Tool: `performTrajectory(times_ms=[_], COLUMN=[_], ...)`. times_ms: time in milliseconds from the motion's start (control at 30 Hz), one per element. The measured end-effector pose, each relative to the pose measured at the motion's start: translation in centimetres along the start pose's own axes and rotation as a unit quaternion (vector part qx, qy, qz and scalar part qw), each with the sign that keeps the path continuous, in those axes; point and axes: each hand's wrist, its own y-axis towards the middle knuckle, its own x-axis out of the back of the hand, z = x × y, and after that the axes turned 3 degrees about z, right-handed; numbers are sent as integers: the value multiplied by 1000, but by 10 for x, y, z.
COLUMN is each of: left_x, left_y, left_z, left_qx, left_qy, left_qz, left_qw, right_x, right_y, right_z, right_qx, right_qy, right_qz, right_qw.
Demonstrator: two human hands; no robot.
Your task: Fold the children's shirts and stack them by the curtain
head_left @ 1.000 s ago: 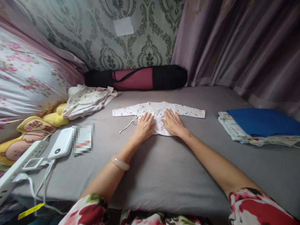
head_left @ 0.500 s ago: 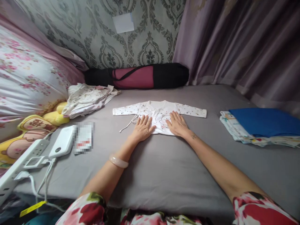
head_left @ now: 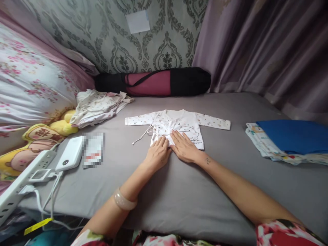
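A small white baby shirt (head_left: 187, 123) with tiny prints and a cartoon animal lies spread flat on the grey bed sheet (head_left: 179, 191), sleeves out to both sides, a tie string trailing left. My left hand (head_left: 157, 154) lies flat with fingers stretched out on the shirt's lower hem, left of centre. My right hand (head_left: 183, 149) lies flat beside it, fingers extended, touching the hem's middle. The two hands nearly touch each other. A pale bangle sits on my left wrist.
A heap of light clothes (head_left: 98, 106) lies at the back left, near a yellow plush toy (head_left: 63, 125). A power bank (head_left: 69, 158), a power strip (head_left: 24, 177) and cables sit at the left edge. Folded cloths with a blue one (head_left: 292, 136) lie right. A black-and-maroon roll bag (head_left: 153, 82) lines the wall.
Both hands have slid back toward me from the shirt's chest to its lower hem and come together, uncovering the cartoon print. The view has shifted slightly.
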Motion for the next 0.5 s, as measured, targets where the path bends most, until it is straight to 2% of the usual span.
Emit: performTrajectory(times_ms=[100, 200, 267, 367, 500], left_x=[-2, 0, 0, -2, -6], left_y=[-2, -3, -5, -7, -8], left_z=[4, 9, 13, 21, 29], left_qx=[14, 17, 36, 76, 95], left_qy=[-19, -33, -30, -11, 1], left_qz=[-11, -31, -50, -60, -65], left_qw=[1000, 999, 998, 995, 993], right_x=[0, 9, 15, 15, 7], right_y=[1, 0, -2, -4, -6], right_z=[-3, -7, -12, -20, -29], right_qx=[1, 2, -35, -127, -163], right_qy=[9, 42, 44, 4, 3], right_qz=[-5, 19, 7, -35, -5], right_qw=[1000, 999, 998, 991, 987])
